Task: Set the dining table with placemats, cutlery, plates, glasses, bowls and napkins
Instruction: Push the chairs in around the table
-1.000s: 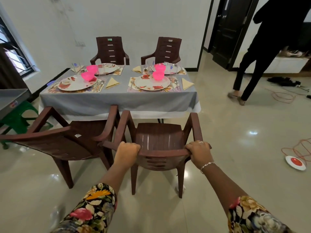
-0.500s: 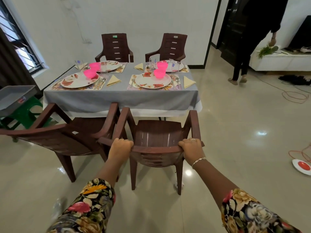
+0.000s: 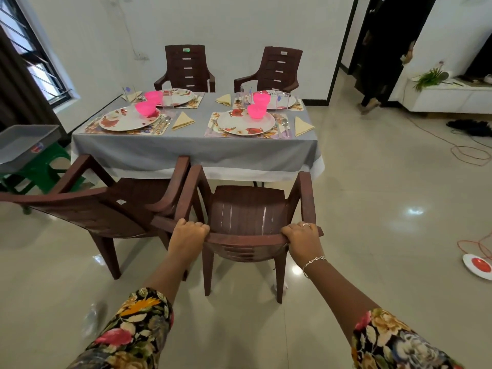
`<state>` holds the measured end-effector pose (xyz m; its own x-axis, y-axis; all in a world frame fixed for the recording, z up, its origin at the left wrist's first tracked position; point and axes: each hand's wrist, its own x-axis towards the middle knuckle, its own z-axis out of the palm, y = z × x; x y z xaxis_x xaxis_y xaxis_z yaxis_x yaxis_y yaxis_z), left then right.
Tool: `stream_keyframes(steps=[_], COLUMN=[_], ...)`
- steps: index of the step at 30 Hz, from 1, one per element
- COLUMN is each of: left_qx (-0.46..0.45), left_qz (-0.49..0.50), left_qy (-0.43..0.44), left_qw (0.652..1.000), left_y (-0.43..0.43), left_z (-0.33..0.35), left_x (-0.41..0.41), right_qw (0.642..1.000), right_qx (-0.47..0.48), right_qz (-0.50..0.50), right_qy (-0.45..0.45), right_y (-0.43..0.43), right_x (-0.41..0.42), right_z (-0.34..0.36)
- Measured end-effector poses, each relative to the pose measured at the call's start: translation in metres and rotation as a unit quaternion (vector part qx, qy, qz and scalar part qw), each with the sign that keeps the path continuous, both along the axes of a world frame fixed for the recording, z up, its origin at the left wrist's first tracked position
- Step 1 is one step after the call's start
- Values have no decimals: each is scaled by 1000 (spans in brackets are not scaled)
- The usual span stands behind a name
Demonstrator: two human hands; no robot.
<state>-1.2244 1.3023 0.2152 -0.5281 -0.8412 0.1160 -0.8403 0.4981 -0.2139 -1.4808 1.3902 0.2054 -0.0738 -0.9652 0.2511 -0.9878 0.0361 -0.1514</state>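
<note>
A brown plastic chair (image 3: 250, 206) stands in front of me, facing the table. My left hand (image 3: 187, 237) and my right hand (image 3: 302, 239) both grip the top of its backrest. Beyond it is the dining table (image 3: 191, 150) under a grey cloth. On it lie floral placemats (image 3: 221, 133), floral plates (image 3: 246, 122), pink bowls (image 3: 256, 111), yellow folded napkins (image 3: 302, 126), cutlery (image 3: 285, 126) and clear glasses (image 3: 282, 100).
A second brown chair (image 3: 106, 209) stands touching the held chair's left arm. Two more chairs (image 3: 186, 66) are at the table's far side. A grey tray on a green stool (image 3: 25, 145) is at left. A person (image 3: 378, 49), orange cables (image 3: 468, 153) and a red-and-white disc (image 3: 479, 265) are at right.
The chair in my hands has moved closer to the table, and I have stepped forward with it. The person at right has walked further away toward the door.
</note>
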Motion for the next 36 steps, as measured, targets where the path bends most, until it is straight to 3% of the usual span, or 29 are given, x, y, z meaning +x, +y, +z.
stream_keyframes(steps=[3,6,14,21,25,36], left_qx=[0,31,18,23,30,31], left_qz=[8,15,1,-3,-5,-30], left_qy=[-33,-6,6,0,9,27], left_qw=[999,999,1000,1000,1000,999], left_y=[-16,-20,-28,-28,-28,-52], left_z=[10,8,2,6,7,5], left_x=[3,-1,-18,-23,-28,-36], right_qw=[999,1000,993,998,997,997], right_qx=[34,13,91,26,-18,-11], right_qz=[0,-8,-20,-34,-26,-25], right_qy=[3,8,66,43,76,70], right_y=[-18,-28,-36,-35,-32,-51], right_x=[7,0,-20,-23,-24,-38], right_z=[2,1,10,3,-1,3])
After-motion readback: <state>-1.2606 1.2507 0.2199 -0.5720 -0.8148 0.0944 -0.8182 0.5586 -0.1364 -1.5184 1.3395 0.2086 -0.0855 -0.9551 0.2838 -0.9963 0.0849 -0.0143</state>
